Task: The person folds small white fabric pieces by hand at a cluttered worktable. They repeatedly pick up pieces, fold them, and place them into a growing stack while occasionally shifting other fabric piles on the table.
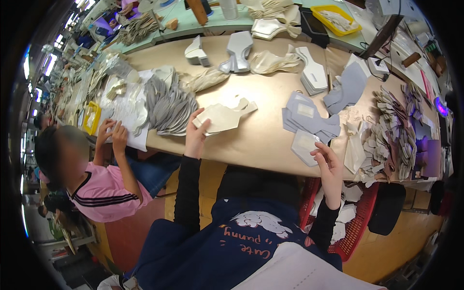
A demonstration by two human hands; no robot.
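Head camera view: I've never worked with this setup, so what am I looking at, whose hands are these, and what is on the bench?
One fisheye camera on the person's head looks down, so straight edges bend. The two dark-sleeved arms from the bottom are the wearer's. The left hand holds a stack of cream cut pieces. The right hand touches a grey cut piece at the edge of the brown worktable. More grey pieces, a fanned grey stack and a yellow tray lie around. The person in pink on the left is a co-worker.

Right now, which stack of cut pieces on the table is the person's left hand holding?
The cream stack at the table's front edge, under the left hand; the grey stacks lie apart.
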